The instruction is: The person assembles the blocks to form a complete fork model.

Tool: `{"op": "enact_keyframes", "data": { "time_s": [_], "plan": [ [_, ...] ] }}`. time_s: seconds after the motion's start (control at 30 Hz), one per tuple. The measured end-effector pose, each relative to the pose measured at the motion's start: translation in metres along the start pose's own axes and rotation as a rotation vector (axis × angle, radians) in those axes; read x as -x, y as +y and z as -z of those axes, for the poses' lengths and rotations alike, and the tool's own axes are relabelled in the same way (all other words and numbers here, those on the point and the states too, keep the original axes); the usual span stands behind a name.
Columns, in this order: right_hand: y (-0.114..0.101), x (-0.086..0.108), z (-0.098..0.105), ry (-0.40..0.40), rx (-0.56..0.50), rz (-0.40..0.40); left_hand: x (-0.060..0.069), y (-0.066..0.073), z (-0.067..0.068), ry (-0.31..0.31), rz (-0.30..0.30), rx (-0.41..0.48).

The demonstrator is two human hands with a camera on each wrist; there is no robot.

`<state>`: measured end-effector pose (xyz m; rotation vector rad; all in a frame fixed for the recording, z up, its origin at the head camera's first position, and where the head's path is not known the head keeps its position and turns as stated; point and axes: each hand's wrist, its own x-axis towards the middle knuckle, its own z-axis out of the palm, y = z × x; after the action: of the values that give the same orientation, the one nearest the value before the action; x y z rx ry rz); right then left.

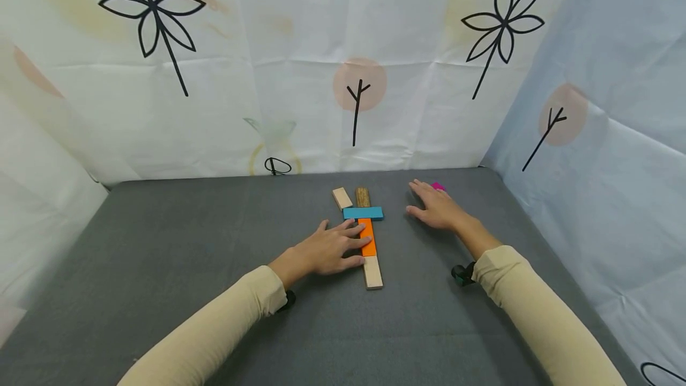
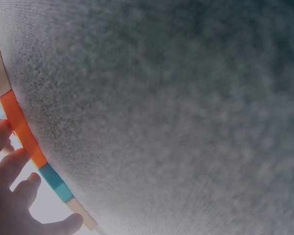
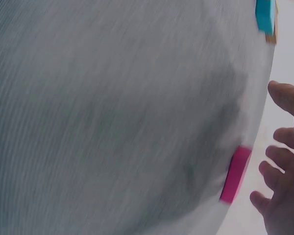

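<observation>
With fingers spread, my left hand [image 1: 332,249] lies over the left side of an orange block [image 1: 368,237]; in the left wrist view its fingertips meet the block's edge. A pale wooden block [image 1: 373,273] continues the line at the near end. Across the far end lies a blue block [image 1: 370,213], with a brown patterned block [image 1: 362,196] beyond it. Another pale block [image 1: 342,198] sits slanted at the upper left. My right hand [image 1: 436,208] reaches over the table, fingers extended and holding nothing, beside a pink block [image 3: 236,174] partly hidden behind it in the head view.
A grey cloth-covered table [image 1: 187,267] spreads around both hands. White fabric walls with printed plants [image 1: 311,76] close off the back and sides. A dark wrist device [image 1: 462,274] shows under the right sleeve.
</observation>
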<state>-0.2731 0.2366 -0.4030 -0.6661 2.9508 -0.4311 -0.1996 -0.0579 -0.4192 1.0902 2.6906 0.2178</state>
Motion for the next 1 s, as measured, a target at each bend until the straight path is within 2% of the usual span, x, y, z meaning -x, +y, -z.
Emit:
{"op": "enact_keyframes", "data": {
  "time_s": [0.17,0.3,0.5,0.7,1.0],
  "plan": [
    [0.021,0.013,0.005,0.007,0.002,-0.116,0.001,0.0,-0.001,0.002,-0.004,0.002],
    [0.028,0.019,0.005,-0.001,-0.02,-0.148,0.001,0.001,-0.002,0.004,0.001,-0.005],
    [0.028,0.019,0.003,0.045,-0.033,-0.107,0.001,0.004,-0.001,0.018,-0.001,0.004],
    [0.022,0.01,-0.004,0.075,-0.051,-0.055,0.001,0.005,-0.002,0.031,0.0,0.023],
    [0.007,-0.004,-0.012,0.082,-0.072,-0.041,0.001,0.006,-0.001,0.051,-0.009,0.008]
  ]
}}
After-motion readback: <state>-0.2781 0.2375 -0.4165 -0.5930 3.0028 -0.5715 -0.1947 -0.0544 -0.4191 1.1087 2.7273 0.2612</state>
